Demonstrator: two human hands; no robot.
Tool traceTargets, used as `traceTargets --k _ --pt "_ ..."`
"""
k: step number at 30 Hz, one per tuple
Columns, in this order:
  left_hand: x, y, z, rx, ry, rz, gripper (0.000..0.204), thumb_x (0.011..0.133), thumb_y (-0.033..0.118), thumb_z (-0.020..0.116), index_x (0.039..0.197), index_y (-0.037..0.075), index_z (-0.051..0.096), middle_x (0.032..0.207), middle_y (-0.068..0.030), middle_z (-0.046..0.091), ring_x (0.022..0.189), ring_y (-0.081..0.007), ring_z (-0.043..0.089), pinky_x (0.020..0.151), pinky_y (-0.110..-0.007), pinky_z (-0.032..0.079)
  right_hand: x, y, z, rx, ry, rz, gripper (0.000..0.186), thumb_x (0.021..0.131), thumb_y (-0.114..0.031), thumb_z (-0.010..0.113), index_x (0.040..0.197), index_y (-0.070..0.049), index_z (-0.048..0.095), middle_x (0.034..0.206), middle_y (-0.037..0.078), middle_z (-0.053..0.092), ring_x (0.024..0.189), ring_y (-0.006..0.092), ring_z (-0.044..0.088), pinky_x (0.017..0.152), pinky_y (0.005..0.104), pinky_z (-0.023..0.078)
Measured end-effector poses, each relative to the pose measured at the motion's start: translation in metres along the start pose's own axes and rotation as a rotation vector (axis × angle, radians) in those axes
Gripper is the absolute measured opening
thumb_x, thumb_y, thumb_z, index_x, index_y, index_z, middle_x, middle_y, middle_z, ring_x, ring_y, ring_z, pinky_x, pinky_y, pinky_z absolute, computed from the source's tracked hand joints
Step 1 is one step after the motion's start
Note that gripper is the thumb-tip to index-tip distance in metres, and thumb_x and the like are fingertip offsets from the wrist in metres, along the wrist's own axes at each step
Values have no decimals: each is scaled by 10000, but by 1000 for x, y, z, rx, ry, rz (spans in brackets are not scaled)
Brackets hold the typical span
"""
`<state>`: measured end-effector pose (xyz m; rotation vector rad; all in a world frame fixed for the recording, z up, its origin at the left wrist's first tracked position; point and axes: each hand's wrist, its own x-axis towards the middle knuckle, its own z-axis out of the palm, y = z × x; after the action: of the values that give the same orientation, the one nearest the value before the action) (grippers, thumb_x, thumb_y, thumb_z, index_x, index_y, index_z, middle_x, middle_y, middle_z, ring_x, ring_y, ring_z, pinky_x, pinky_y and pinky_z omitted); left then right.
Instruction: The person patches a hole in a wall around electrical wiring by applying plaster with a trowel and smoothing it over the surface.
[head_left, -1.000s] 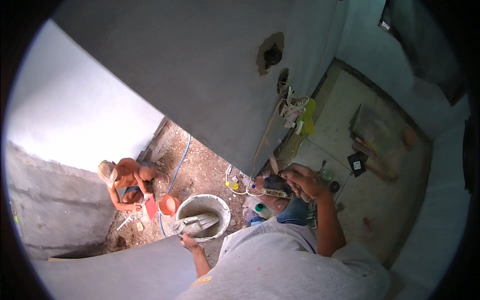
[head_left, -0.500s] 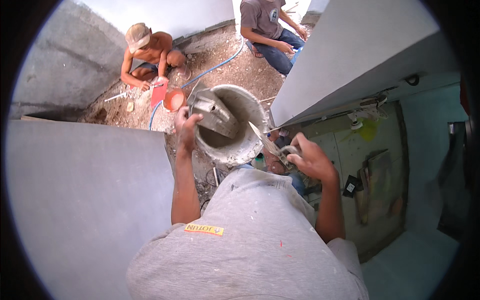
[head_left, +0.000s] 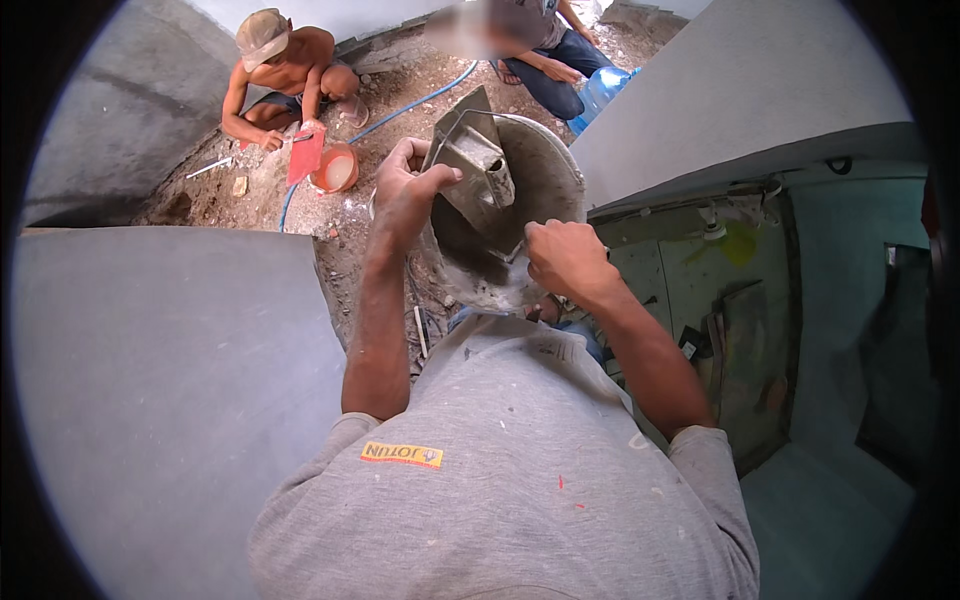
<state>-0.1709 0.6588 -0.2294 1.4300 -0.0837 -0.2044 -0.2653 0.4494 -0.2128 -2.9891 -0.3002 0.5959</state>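
A round grey bucket caked with mortar sits right in front of my chest. My left hand grips the edge of a grey, mortar-covered plastering float that stands tilted inside the bucket. My right hand is closed in a fist at the bucket's near rim, around the handle of a trowel. The trowel's blade is hidden behind the hand and the rim. My grey paint-spotted shirt fills the lower part of the view.
Below on the dirt ground, a person in a cap crouches by a red board and an orange bowl. A second person squats beside a blue water bottle. A blue hose crosses the ground. Grey plastered walls flank me.
The view has closed in on the bucket. My left hand has lifted the float more upright in the bucket, and my right hand has moved to the near rim, which now hides the trowel blade.
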Motion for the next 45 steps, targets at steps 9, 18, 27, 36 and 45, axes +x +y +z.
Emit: traceTargets --k 9,18,27,36,45 --pt "5 9 5 -13 -32 20 308 739 78 741 1000 -3 598 887 -53 652 790 -97 596 751 -245 489 -1 -22 6 0 105 54 144 836 -130 637 895 -23 714 870 193 725 833 347 736 708 432 586" --pt "3 33 4 51 -120 -1 306 729 82 739 991 4 601 882 -52 652 788 -103 598 754 -252 494 15 -14 -36 145 -247 143 286 816 -184 624 981 30 717 1022 240 718 962 365 714 817 449 573" --pt "7 36 1 54 -128 0 296 735 73 729 991 6 596 892 -45 640 807 -100 592 763 -256 491 14 44 -15 739 -377 45 378 903 -295 635 1103 18 707 948 145 722 899 271 688 818 349 531" --pt "-7 -14 -4 243 5 134 522 758 233 683 1208 -19 605 1209 -128 555 1085 -224 534 975 -337 423 -64 90 39 1353 -303 -89 358 951 -324 626 1125 -29 727 823 27 643 738 120 576 636 307 470" --pt "-6 -67 -12 -359 97 -260 545 770 158 535 1286 -20 537 1185 -147 621 1086 -327 635 978 -461 521 -98 112 45 1605 -194 -329 333 1022 -271 552 1143 19 665 720 -17 533 580 73 472 538 249 382"
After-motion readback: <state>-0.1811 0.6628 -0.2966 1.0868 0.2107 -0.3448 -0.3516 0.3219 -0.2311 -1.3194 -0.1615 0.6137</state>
